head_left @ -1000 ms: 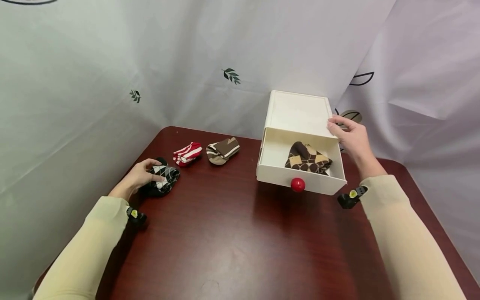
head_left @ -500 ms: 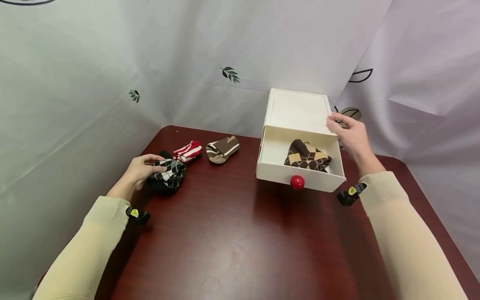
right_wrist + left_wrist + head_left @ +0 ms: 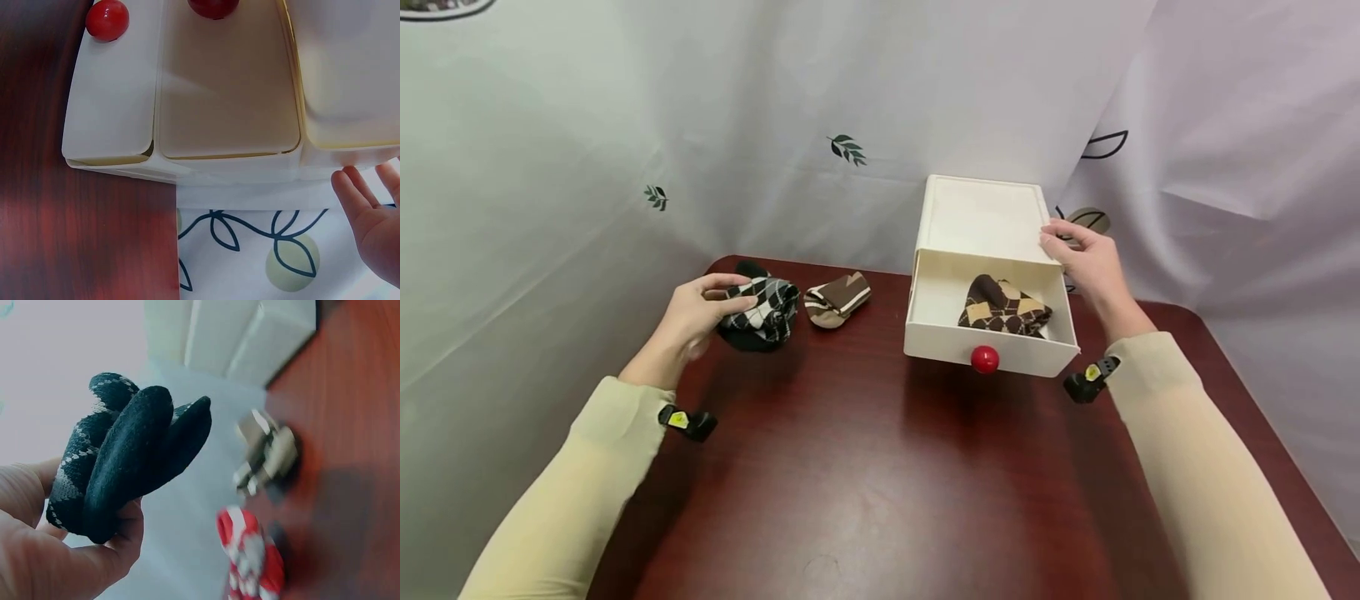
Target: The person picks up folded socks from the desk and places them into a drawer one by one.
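My left hand (image 3: 688, 317) pinches a folded pair of black, grey and white argyle socks (image 3: 767, 308), held raised over the table. The left wrist view shows their dark rolled ends (image 3: 137, 444) sticking up beyond the fingers. Red-and-white striped socks (image 3: 250, 556) lie below, hidden in the head view behind the held pair. Folded brown, tan and white socks (image 3: 842, 298) lie to the right. My right hand (image 3: 1093, 262) rests its fingertips at the right top edge of a white drawer cabinet (image 3: 985, 218). Its pulled-out top drawer (image 3: 940, 340) holds brown-and-tan argyle socks (image 3: 1003, 307).
The drawer's red round knob (image 3: 985, 359) faces me. Lower drawers (image 3: 231, 87) with red knobs (image 3: 107, 20) are closed in the right wrist view. The dark red wooden table (image 3: 820, 467) backs onto a pale hanging cloth (image 3: 775, 125) with leaf prints.
My left hand has lifted the black argyle socks and carried them forward and right, now covering the striped pair in the head view. The right hand stays at the cabinet; the head view shifts slightly.
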Demonstrator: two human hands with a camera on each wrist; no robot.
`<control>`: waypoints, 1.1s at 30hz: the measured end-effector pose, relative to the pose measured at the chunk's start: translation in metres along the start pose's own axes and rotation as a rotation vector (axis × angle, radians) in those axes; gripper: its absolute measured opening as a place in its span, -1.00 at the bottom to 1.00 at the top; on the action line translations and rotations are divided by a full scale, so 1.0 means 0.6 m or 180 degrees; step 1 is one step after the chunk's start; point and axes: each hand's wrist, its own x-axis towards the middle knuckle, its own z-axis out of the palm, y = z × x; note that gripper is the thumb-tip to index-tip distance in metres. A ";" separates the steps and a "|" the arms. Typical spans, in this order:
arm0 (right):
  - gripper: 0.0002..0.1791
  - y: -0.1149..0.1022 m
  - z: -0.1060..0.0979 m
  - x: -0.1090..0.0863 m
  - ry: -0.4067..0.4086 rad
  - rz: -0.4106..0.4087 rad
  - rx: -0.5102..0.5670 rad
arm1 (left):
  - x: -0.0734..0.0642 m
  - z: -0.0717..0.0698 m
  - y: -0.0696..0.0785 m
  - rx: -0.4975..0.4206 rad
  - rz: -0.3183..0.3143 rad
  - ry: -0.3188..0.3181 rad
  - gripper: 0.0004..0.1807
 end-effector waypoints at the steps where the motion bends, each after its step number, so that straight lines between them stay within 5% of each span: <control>1: -0.48 -0.001 0.001 0.000 0.0005 -0.0002 0.0013 | -0.002 0.007 0.009 -0.0102 0.0025 -0.0023 -0.52; 6: -0.50 0.000 0.007 0.001 0.0024 0.0015 0.0055 | -0.016 0.045 0.052 -0.0409 0.0138 -0.0144 -0.54; 13: -0.49 0.001 0.018 0.006 0.0024 -0.0022 0.0053 | -0.029 0.101 0.108 -0.0473 0.0210 -0.0360 -0.55; 19: -0.48 0.002 0.025 0.006 -0.0029 0.0027 0.0136 | -0.033 0.151 0.147 -0.1018 0.0318 -0.0509 -0.60; 28: -0.49 0.002 0.037 0.016 0.0004 -0.0056 0.0111 | -0.031 0.221 0.179 -0.1230 0.0338 -0.0674 -0.64; 33: -0.47 0.003 0.041 0.017 -0.0019 -0.0010 0.0114 | -0.026 0.247 0.183 -0.1077 0.0359 -0.0690 -0.68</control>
